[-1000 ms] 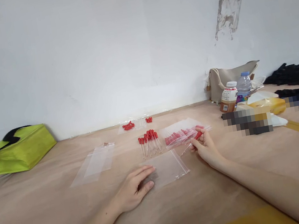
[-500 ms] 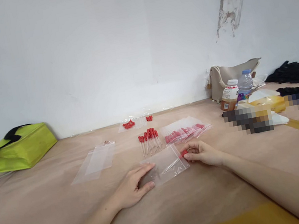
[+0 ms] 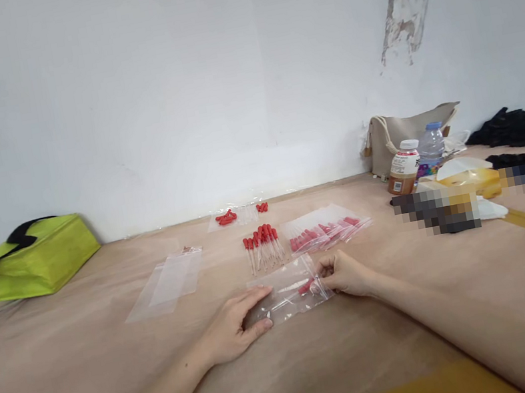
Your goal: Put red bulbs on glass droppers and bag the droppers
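Note:
A clear zip-lock bag [image 3: 284,274] lies flat in front of me, its mouth facing right. Inside it is a glass dropper [image 3: 305,288], its thin tube pointing left and its red bulb near the mouth. My left hand [image 3: 237,323] rests on the bag's left end, thumb and fingers apart. At the mouth, my right hand [image 3: 345,275] has its fingers pinched at the bulb's end, partly hidden by the plastic. Just beyond the bag lie several red-bulbed droppers [image 3: 262,247]. Filled bags [image 3: 326,229] overlap to their right.
Flat bags [image 3: 173,280] lie on the left. Loose red bulbs [image 3: 226,218] sit by the wall. A lime-green bag [image 3: 42,259] stands far left. Right of the filled bags are a brown drink bottle [image 3: 404,168], a clear bottle [image 3: 430,143] and a beige bag [image 3: 384,134].
The dropper has slid left, deeper into the bag, so its red bulb is now inside. My right hand has followed to the mouth. My left hand has stayed put.

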`<state>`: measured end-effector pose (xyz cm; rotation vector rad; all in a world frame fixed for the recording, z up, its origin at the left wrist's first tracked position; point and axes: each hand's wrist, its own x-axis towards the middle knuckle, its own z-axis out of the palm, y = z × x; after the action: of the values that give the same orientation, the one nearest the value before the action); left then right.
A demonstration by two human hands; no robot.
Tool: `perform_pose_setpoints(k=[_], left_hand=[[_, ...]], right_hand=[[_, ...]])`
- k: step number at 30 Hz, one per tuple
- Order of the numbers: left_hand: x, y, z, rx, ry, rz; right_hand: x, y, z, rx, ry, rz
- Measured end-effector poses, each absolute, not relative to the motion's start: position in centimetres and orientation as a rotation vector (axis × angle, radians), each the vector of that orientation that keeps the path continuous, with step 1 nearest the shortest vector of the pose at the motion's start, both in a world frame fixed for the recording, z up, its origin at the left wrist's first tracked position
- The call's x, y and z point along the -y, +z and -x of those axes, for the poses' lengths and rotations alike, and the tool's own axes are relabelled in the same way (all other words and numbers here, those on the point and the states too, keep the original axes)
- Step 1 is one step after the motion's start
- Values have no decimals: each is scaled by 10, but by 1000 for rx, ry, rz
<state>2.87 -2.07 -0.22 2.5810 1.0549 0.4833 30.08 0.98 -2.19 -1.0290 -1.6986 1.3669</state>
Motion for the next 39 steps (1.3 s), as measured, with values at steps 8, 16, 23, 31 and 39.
perform_pose_setpoints(k=[8, 16, 23, 31, 39], left_hand=[[20, -1, -29, -993, 497, -2557], [20, 1, -27, -983, 317, -2637], [23, 2, -28, -1004, 357, -2661], [24, 3, -29, -977, 427, -2660], [24, 4, -29, -987, 396, -2672]], right_hand=[[-10, -23, -310, 1834, 1457, 928], [-31, 12, -328, 1810, 1090, 1189], [-94, 28, -262, 1707, 705, 1490], [-146, 5, -224, 1578, 821, 1609], [-160, -2, -223, 1572, 928, 1436]])
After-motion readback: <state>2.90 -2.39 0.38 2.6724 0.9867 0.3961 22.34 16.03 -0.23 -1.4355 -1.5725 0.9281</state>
